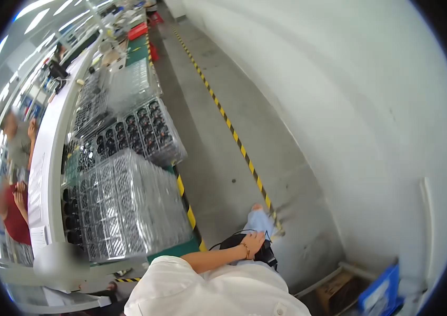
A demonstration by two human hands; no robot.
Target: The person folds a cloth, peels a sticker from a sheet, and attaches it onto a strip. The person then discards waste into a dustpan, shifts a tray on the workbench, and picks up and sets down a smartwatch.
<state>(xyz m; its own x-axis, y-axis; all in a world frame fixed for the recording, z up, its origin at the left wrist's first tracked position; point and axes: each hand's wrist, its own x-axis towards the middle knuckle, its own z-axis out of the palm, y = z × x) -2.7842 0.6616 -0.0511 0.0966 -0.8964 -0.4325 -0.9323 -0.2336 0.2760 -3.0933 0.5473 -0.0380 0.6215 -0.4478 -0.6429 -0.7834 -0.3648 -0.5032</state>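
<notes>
Lower centre of the frame | your left hand point(254, 244) lay on a black item point(230, 242) against your front, grip hidden, so you could not tell wide or narrow | your right hand, out of view, state untold | stacked clear trays point(138, 205) stood left of it on the green-topped bench point(181, 249).

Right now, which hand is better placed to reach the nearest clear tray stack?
Left hand, I judge: the clear trays stand on that side, though the hand lies on a black item. The right hand is out of view.
</notes>
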